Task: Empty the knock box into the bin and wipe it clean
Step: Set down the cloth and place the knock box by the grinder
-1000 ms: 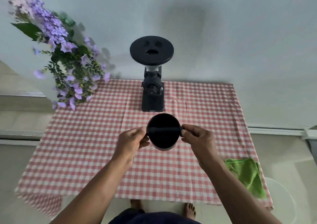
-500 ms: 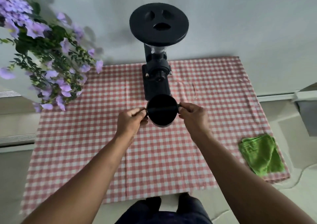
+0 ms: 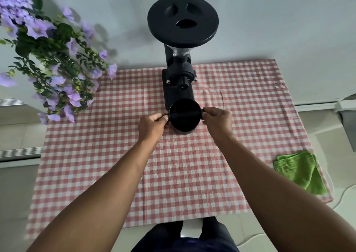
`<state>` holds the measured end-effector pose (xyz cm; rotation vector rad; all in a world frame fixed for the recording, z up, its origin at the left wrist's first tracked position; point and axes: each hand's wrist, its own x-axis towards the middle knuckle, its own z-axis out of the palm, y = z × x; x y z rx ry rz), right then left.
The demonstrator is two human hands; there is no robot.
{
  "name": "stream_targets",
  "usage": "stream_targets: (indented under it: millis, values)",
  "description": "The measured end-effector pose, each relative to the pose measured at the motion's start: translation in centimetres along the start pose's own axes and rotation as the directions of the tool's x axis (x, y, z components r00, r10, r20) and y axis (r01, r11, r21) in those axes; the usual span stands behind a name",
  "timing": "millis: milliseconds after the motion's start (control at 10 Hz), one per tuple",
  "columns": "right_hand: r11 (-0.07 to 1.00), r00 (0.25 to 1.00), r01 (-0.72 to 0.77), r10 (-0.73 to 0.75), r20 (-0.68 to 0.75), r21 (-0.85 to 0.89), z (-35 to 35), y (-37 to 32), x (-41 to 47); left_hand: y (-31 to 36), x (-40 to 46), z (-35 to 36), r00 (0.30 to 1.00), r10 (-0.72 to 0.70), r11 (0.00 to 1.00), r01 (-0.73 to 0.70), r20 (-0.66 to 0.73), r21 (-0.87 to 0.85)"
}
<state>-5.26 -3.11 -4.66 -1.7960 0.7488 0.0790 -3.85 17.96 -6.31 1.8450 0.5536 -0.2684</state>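
The knock box (image 3: pixel 184 119) is a round black cup with a bar across its mouth; its inside looks dark. It sits low on the red-and-white checked tablecloth (image 3: pixel 115 155), right in front of the black coffee grinder (image 3: pixel 180 86). My left hand (image 3: pixel 153 125) pinches its left rim and my right hand (image 3: pixel 216 121) pinches its right rim. A folded green cloth (image 3: pixel 300 171) lies at the table's right front corner. No bin can be made out with certainty.
Purple flowers with green leaves (image 3: pixel 48 59) hang over the table's back left corner. The grinder's wide black hopper lid (image 3: pixel 183 21) stands tall at the back centre. A pale wall lies behind, and a grey object (image 3: pixel 348 120) shows at the right edge.
My hands carried the knock box away from me toward the grinder and lower to the cloth. The view shifted closer over the table.
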Motion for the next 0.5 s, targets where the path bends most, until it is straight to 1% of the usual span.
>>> stream_targets:
  millis: [100, 200, 300, 400, 500]
  values:
    - [1.0, 1.0, 0.002, -0.002, 0.007, -0.023, -0.1, 0.0, 0.0, 0.0, 0.1, 0.2, 0.999, 0.02, 0.999, -0.019, -0.026, 0.047]
    - [0.993, 1.0, 0.017, -0.014, 0.028, -0.113, -0.3, -0.2, 0.2, 0.2, 0.0, 0.5, 0.998, 0.007, 0.999, -0.004, -0.058, 0.052]
    - [0.983, 0.999, 0.034, -0.027, 0.04, -0.182, -0.4, -0.6, 0.4, 0.3, -0.3, 0.8, 0.997, -0.02, 1.0, 0.021, -0.069, 0.015]
    - [0.968, 0.998, 0.02, -0.004, 0.064, -0.251, -0.6, -1.4, 0.0, 0.8, -1.0, 0.8, 0.996, -0.032, 0.999, 0.033, -0.089, 0.008]
    - [0.969, 0.998, 0.01, 0.005, 0.061, -0.248, -0.9, -0.6, -1.2, 0.6, -1.6, 0.5, 0.996, -0.041, 0.999, 0.043, -0.084, 0.023]
